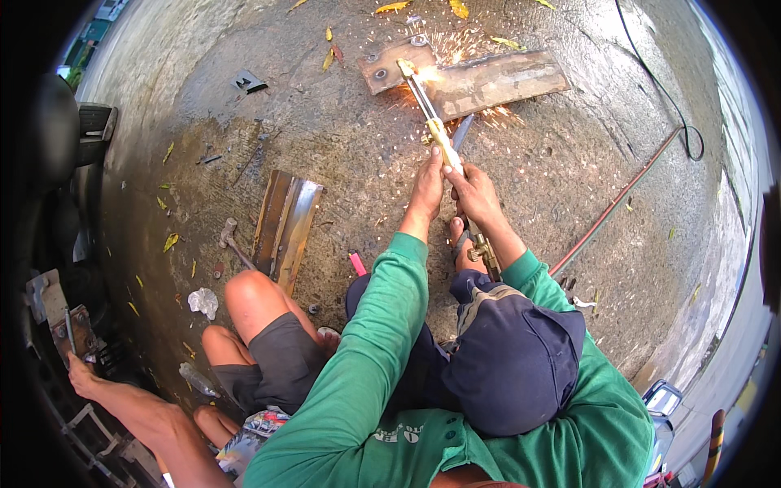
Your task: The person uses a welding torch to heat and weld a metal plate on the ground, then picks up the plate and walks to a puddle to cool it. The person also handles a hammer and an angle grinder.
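Observation:
Both my hands are wrapped around a brass cutting torch [439, 134]. My left hand [428, 189] grips it from the left, and my right hand [477, 197] closes on it from the right. The torch's brass valves [486, 254] show below my right hand. Its head points away from me at a rusty steel plate with bolt holes [382, 69]. A longer rusty steel piece [508, 85] lies against that plate. A bright glow and sparks burst out around the torch head and along the joint, hiding part of it.
Two steel angle pieces [286, 224] and a hammer [233, 242] lie left. A pink object [357, 263] rests nearby. Red-green hoses [614, 207] and a black cable [659, 85] run at right. Another person's bare knee [259, 301] is close left; their hand [81, 376] touches metal parts.

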Demonstrator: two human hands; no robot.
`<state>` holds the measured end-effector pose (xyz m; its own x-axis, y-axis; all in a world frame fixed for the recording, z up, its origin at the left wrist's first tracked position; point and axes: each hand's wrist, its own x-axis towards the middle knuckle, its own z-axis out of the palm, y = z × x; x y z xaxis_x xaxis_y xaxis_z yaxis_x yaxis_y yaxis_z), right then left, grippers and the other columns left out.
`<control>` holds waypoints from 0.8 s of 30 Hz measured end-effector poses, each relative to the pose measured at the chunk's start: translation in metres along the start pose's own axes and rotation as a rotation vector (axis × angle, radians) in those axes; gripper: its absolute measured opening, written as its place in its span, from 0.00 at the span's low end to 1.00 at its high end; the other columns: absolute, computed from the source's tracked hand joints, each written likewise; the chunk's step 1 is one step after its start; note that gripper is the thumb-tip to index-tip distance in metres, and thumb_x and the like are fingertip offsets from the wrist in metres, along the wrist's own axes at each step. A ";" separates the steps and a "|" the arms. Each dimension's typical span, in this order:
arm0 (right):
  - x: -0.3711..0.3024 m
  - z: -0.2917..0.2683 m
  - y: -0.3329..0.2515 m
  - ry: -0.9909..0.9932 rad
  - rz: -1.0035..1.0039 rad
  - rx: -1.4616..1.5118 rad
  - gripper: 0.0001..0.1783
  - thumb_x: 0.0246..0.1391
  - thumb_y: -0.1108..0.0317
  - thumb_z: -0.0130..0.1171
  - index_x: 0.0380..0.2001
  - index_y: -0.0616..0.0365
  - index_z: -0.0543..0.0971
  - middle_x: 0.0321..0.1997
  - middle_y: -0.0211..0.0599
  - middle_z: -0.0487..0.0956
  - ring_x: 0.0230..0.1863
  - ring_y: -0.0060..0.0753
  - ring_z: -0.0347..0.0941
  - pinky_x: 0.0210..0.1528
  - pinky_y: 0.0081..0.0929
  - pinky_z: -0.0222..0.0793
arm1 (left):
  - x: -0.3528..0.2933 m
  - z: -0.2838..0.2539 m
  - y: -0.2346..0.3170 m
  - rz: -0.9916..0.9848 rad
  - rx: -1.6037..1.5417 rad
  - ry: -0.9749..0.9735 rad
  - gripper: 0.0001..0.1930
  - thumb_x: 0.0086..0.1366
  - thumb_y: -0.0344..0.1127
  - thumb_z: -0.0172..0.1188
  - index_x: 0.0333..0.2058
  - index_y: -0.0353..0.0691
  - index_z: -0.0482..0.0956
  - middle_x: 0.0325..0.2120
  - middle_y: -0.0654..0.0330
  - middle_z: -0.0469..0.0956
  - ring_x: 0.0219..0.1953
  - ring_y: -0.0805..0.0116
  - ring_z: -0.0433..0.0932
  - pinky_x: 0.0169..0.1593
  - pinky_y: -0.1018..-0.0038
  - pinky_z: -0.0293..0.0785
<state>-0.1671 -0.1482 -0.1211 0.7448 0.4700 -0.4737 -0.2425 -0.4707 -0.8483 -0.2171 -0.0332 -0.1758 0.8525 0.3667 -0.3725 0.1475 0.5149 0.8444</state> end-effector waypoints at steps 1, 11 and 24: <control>0.000 0.000 0.000 -0.001 0.003 0.001 0.31 0.61 0.45 0.60 0.44 0.70 0.81 0.25 0.45 0.81 0.26 0.36 0.80 0.32 0.37 0.73 | 0.000 0.000 0.000 0.001 -0.009 -0.003 0.35 0.79 0.61 0.38 0.66 0.36 0.69 0.47 0.56 0.81 0.51 0.66 0.78 0.61 0.66 0.71; -0.002 -0.001 -0.005 -0.001 0.052 -0.002 0.31 0.61 0.44 0.60 0.43 0.70 0.81 0.24 0.45 0.81 0.25 0.38 0.80 0.31 0.39 0.73 | 0.002 0.000 -0.002 0.018 -0.044 -0.015 0.34 0.79 0.61 0.39 0.66 0.36 0.68 0.49 0.55 0.80 0.53 0.66 0.77 0.62 0.66 0.70; 0.000 -0.003 -0.002 0.010 0.003 -0.002 0.33 0.61 0.45 0.60 0.47 0.71 0.80 0.25 0.46 0.81 0.26 0.37 0.80 0.32 0.38 0.73 | 0.003 0.005 0.000 0.021 -0.026 -0.001 0.35 0.79 0.60 0.38 0.67 0.35 0.68 0.51 0.54 0.79 0.54 0.66 0.77 0.62 0.67 0.69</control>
<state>-0.1649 -0.1492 -0.1188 0.7505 0.4607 -0.4738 -0.2436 -0.4737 -0.8463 -0.2124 -0.0360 -0.1751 0.8557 0.3771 -0.3543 0.1162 0.5272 0.8418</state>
